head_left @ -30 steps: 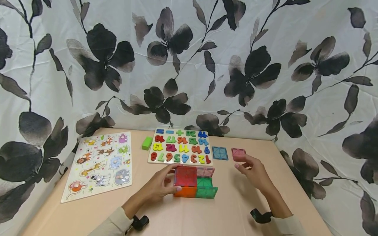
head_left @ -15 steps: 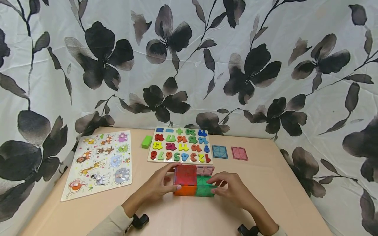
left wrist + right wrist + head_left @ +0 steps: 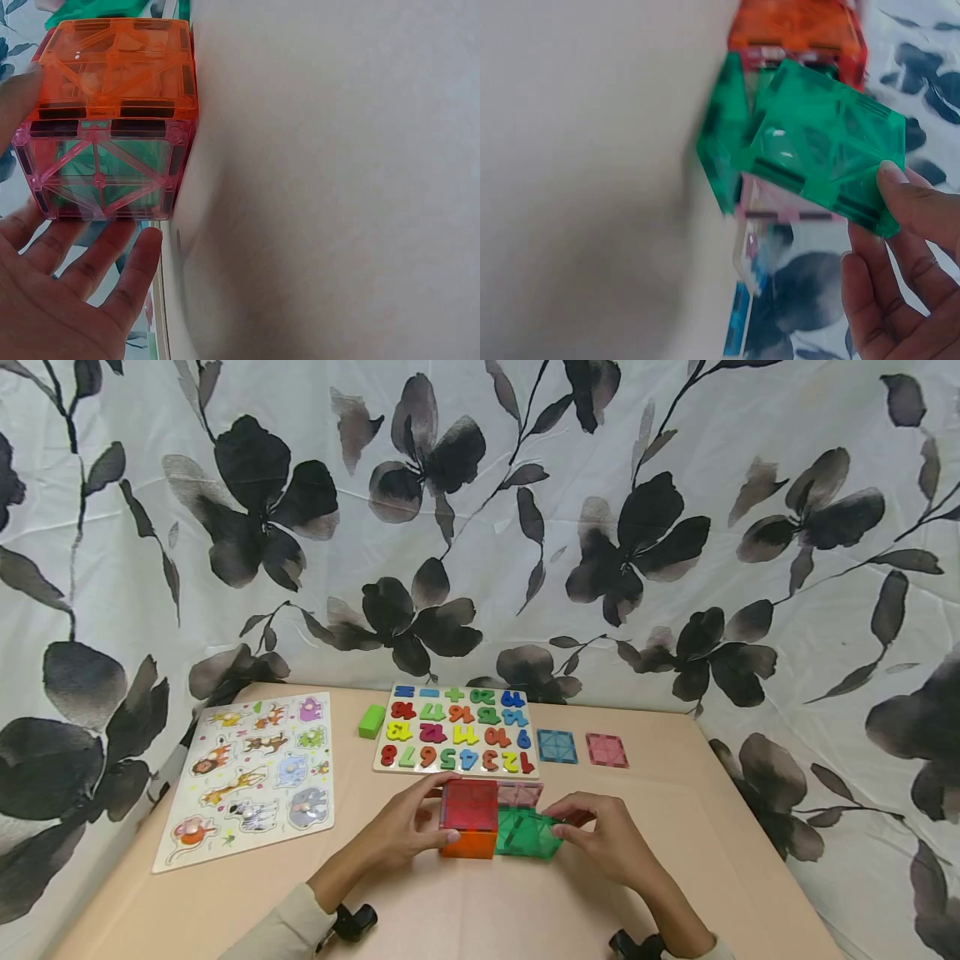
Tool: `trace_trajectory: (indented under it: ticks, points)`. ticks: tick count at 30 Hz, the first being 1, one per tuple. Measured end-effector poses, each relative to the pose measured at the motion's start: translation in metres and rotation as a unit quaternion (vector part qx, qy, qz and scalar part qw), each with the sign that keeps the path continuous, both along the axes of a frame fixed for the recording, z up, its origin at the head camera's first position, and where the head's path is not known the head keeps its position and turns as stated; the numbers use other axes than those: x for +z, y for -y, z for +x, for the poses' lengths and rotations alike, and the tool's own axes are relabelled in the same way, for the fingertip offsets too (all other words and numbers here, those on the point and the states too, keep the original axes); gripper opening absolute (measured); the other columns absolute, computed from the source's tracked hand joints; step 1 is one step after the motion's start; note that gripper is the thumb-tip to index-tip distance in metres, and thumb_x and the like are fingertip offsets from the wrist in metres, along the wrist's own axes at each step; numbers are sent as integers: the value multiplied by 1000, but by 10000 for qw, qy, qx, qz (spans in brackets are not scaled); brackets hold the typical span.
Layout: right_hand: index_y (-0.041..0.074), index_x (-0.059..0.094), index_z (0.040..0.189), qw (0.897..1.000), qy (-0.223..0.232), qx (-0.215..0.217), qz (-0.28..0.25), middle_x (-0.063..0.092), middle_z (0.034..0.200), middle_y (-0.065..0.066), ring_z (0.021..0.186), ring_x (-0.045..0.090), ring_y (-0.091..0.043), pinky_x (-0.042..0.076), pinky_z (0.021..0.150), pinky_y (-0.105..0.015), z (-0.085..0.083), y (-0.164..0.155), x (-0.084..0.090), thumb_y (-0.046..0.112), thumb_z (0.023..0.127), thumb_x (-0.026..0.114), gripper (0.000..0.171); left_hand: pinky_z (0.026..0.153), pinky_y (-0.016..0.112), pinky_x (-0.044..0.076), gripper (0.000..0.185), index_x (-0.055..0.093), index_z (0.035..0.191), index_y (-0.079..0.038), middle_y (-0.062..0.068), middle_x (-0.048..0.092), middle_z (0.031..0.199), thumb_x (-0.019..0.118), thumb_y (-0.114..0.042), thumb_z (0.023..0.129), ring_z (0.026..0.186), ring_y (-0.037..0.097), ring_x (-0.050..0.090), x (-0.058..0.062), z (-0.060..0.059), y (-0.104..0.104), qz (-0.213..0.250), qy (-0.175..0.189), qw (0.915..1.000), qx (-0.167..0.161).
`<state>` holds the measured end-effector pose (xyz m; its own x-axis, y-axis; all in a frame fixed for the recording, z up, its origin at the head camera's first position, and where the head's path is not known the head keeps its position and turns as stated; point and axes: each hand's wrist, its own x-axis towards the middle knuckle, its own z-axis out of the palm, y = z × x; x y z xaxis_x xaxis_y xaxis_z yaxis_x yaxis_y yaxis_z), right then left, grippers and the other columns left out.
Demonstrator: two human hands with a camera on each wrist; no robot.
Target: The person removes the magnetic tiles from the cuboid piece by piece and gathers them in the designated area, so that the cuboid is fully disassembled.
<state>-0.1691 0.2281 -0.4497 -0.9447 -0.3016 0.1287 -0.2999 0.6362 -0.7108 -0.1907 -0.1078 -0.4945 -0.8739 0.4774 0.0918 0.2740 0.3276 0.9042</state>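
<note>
A cube of translucent magnetic tiles stands at the table's front middle, with a red tile on top (image 3: 469, 803) and an orange tile (image 3: 114, 64) in front. My left hand (image 3: 405, 822) grips it from the left, thumb at the front face and fingers at the far side. Beside the cube, my right hand (image 3: 600, 835) pinches a green magnetic tile (image 3: 829, 142) by its corner between thumb and fingers. That tile hangs tilted over another green tile (image 3: 725, 139), which lies low on the table side. A pale pink tile (image 3: 519, 794) stands behind them.
A number puzzle board (image 3: 457, 731) lies behind the cube, with a green block (image 3: 371, 722) at its left. Blue (image 3: 557, 747) and pink (image 3: 607, 750) tiles lie flat to its right. An animal puzzle board (image 3: 247, 777) occupies the left side. A floral cloth hangs behind.
My right hand has come leftward and nearer from the flat pink tile to the green tiles, and now pulls one into a tilt. My left hand stays on the cube.
</note>
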Motion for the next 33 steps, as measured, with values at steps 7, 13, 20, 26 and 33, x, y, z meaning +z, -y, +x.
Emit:
trace_trajectory:
  ticks: [7, 13, 20, 26, 33]
  points:
    - [28, 73, 107, 9961, -113, -424, -762, 74, 92, 5, 80, 69, -14, 59, 72, -27, -13, -36, 0, 16, 86, 78, 25, 107, 58, 44, 77, 38, 149, -30, -6, 45, 151, 80, -34, 84, 136, 31, 49, 4, 2, 1, 157, -7, 9999, 38]
    - [13, 72, 116, 9827, 31, -1046, -1526, 73, 102, -14, 85, 70, -18, 61, 74, -27, -26, -74, -3, 17, 89, 75, 28, 110, 60, 41, 77, 39, 149, -28, -6, 46, 150, 80, -32, 84, 136, 32, 49, 2, 2, 1, 206, -20, 9998, -32]
    - [4, 66, 127, 9577, 252, -2129, -1921, 75, 105, -4, 83, 71, -8, 61, 74, -24, -46, -119, -6, 21, 91, 73, 40, 111, 60, 40, 78, 38, 150, -26, -7, 46, 150, 79, -33, 85, 137, 31, 48, 2, 2, 1, 180, 18, 9998, -48]
    - [3, 61, 134, 9250, 661, -2738, -2550, 72, 99, 11, 82, 71, -5, 60, 75, -21, -63, -156, -11, 21, 92, 72, 47, 110, 60, 42, 78, 38, 150, -26, -6, 46, 150, 80, -33, 85, 137, 31, 47, 4, 2, 0, 167, 32, 9998, -39]
    - [3, 61, 135, 8709, 1022, -3567, -3223, 73, 86, 14, 73, 71, -5, 62, 73, -25, -92, -182, -21, 12, 91, 72, 46, 110, 59, 41, 79, 37, 151, -24, -7, 45, 151, 79, -35, 85, 138, 31, 46, 4, 2, 0, 94, 38, 9999, -33]
